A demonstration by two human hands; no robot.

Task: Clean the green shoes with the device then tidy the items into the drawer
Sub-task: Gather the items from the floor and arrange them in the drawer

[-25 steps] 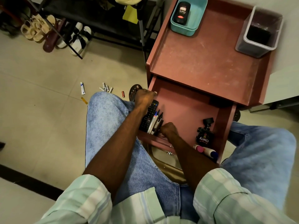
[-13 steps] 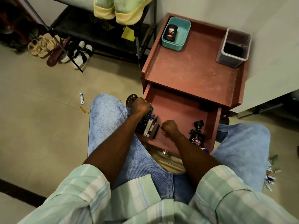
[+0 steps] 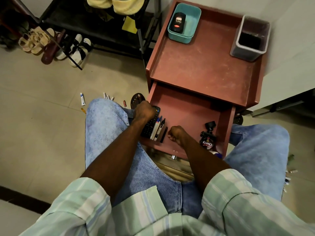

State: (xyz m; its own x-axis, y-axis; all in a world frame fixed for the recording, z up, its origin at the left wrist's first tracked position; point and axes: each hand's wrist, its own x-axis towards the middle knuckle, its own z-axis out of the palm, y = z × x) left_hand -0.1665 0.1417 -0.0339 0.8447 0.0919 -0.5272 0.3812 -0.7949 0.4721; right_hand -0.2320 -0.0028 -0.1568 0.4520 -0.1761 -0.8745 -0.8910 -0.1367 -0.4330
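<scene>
the tidying stage looks well under way: the open reddish-brown wooden drawer (image 3: 190, 113) already holds a black remote control (image 3: 150, 126), a row of pens and markers (image 3: 158, 128) beside it along the left wall, and a black shoe-polish bottle with a "cherry" label (image 3: 208, 138) by the right wall. the green shoes cannot be picked out here, so i cannot tell whether the cleaning is done. left to do, i judge: small batteries and a white tube (image 3: 82, 99) lie scattered on the tiled floor (image 3: 42, 125), and more bits lie at the right edge.

the left hand (image 3: 144, 110) rests curled over the far end of the remote, seemingly gripping it. the right hand (image 3: 177, 134) is a closed fist on the drawer floor just beside the pens; whether it holds anything is hidden.

against half a second ago, both hands sit in much the same places; the view has mostly swung, bringing the floor batteries into sight.
</scene>
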